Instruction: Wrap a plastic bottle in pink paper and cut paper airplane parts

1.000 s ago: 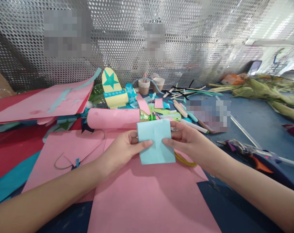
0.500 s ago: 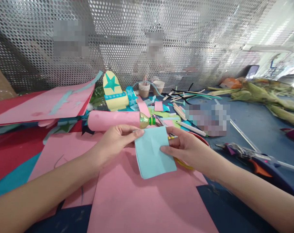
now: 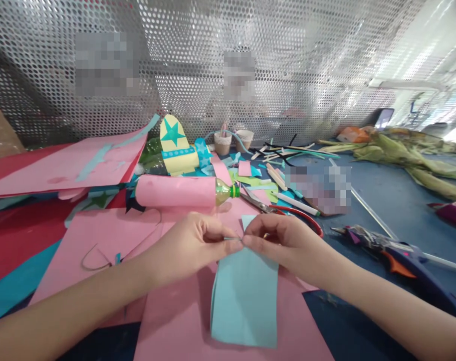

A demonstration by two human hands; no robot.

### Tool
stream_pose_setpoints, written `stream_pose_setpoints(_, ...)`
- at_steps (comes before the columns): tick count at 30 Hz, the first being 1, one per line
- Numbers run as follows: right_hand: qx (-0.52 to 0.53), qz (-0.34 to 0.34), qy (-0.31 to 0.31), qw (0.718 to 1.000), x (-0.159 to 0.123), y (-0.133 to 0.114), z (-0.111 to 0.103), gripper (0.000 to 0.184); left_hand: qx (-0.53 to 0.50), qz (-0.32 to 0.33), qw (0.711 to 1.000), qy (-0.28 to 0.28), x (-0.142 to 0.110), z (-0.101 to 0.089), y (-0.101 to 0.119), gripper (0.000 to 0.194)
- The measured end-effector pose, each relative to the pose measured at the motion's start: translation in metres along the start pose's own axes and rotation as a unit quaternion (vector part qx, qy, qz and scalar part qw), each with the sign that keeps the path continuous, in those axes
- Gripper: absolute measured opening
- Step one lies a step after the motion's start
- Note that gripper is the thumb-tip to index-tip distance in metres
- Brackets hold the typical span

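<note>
Between both hands hangs a folded piece of light blue paper [image 3: 246,301], its layers showing at the left edge. My left hand [image 3: 198,240] pinches its top edge between thumb and fingers. Close against it, my right hand [image 3: 276,238] pinches the same edge, and a small flap of the paper stands up behind those fingers. Beneath lies a large pink sheet [image 3: 175,321]. Just beyond the hands are red-handled scissors [image 3: 263,204], lying partly open, and a bottle wrapped in pink paper [image 3: 177,190] with a green cap, on its side.
A hot glue gun [image 3: 397,255] lies at the right, near a glue stick [image 3: 371,208]. Pink and red sheets [image 3: 73,163] are piled at the left. Farther back are a star-decorated yellow paper piece [image 3: 172,133], two cups [image 3: 223,143], markers, paper scraps and corn husks [image 3: 393,150].
The blue paper was a small folded square and now hangs longer, partly unfolded. Both hands have come together at its top edge and moved slightly lower. The scissors show more fully.
</note>
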State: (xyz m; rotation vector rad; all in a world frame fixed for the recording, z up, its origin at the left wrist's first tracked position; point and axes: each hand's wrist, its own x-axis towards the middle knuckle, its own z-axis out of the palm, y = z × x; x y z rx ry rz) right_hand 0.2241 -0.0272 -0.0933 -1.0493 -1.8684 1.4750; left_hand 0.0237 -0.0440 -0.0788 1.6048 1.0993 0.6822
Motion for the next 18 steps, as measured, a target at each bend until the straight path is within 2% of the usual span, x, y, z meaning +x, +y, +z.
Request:
stream_pose_setpoints(5,-0.064,-0.044,0.030,0.997,0.000,-0.002,0.001,0.020,0.008,0.005,1.000,-0.017,0.002,-0.002,-0.001,0.029)
stream_pose_setpoints(7,-0.069,-0.035,0.032,0.997,0.001,0.001,-0.002,0.022,-0.008,-0.004,1.000,-0.022,0.004,-0.006,-0.005,0.029)
stream_pose_setpoints(11,-0.062,-0.014,0.035,0.997,0.006,0.007,-0.008,0.026,-0.046,-0.030,0.998,0.005,0.008,-0.013,-0.012,0.025)
stream_pose_setpoints(18,-0.036,0.001,0.062,0.997,0.010,0.010,-0.012,0.027,-0.140,-0.067,0.988,0.025,0.008,-0.012,-0.013,0.046)
